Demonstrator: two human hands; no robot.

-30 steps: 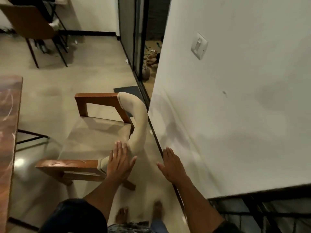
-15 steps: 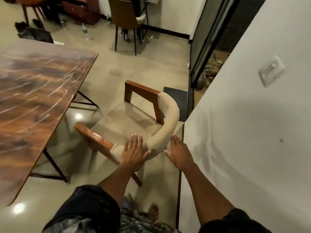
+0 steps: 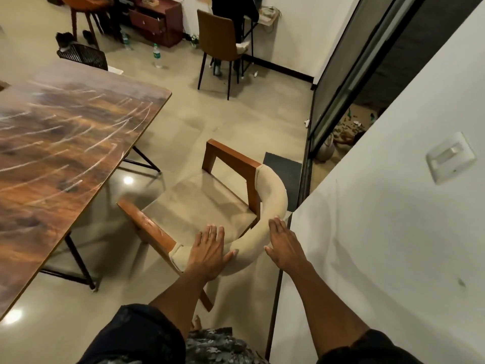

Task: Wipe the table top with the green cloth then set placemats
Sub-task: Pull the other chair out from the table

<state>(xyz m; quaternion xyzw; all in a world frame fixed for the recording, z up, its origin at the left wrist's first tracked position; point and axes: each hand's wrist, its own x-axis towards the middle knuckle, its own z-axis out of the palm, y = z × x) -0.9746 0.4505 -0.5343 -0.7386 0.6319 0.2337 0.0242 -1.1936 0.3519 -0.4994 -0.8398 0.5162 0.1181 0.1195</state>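
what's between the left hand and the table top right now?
Head view: the armchair's near wooden armrest, then bare floor. The left hand rests flat on the padded backrest; the table top carries no cloth or placemats.

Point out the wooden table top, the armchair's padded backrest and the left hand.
table top point(image 3: 65, 153), head view, bare wood near its middle.
padded backrest point(image 3: 275, 195), head view, the cream curve.
left hand point(image 3: 210, 245), head view, its back.

Dim warm indoor light, lamp glare on glossy floor point(image 3: 128, 180), motion-smeared table point(image 3: 65, 143), wide-angle bending
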